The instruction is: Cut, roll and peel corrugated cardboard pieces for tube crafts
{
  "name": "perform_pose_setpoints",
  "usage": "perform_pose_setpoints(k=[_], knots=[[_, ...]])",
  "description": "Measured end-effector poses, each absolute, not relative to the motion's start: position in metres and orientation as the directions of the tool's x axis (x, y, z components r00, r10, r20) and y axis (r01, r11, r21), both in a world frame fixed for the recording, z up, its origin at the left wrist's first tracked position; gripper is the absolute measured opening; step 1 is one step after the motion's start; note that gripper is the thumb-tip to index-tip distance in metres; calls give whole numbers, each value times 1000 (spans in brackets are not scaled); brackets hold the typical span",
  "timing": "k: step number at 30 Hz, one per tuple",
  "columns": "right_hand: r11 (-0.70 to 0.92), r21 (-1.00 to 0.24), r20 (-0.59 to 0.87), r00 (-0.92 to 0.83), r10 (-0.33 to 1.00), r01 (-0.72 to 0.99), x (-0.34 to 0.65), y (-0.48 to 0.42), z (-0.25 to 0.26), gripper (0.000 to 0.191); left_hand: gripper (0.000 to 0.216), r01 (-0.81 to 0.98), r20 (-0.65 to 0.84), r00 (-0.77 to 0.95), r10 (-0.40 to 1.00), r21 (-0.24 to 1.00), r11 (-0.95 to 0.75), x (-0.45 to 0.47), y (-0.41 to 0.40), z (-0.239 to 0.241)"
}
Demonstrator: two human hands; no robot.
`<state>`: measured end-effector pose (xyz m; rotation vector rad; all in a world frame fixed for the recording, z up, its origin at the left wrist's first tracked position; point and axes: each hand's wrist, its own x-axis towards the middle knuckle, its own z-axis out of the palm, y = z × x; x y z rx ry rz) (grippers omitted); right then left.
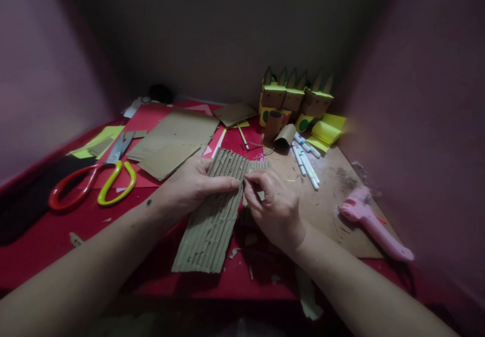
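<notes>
A strip of corrugated cardboard [208,236], its ridges bare, is tilted in front of me above the red table. My left hand [191,185] grips it from the left, thumb pressed flat across the ridges. At its right edge, my right hand [275,205] is closed in a pinch; whether a shred of paper is between the fingertips is hidden. Another ridged cardboard piece [261,165] shows partly behind the right hand. Torn paper scraps [234,252] lie below the strip.
Scissors [113,167] with red and yellow handles lie left, beside flat cardboard sheets [182,127]. Back right stand box figures [295,97] with pointed tops, near cardboard tubes [286,137] and several white markers [306,165]. A pink glue gun [375,221] rests on a brown board [333,221].
</notes>
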<state>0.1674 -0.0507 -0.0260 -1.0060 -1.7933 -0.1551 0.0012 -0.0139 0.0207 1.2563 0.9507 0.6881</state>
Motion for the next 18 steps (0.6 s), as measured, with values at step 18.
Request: perform_pose_setpoints(k=[18], knots=[[673, -397, 738, -220, 638, 624, 175, -47, -20, 15, 6, 107, -262, 446, 856, 965, 240, -1, -11, 23]])
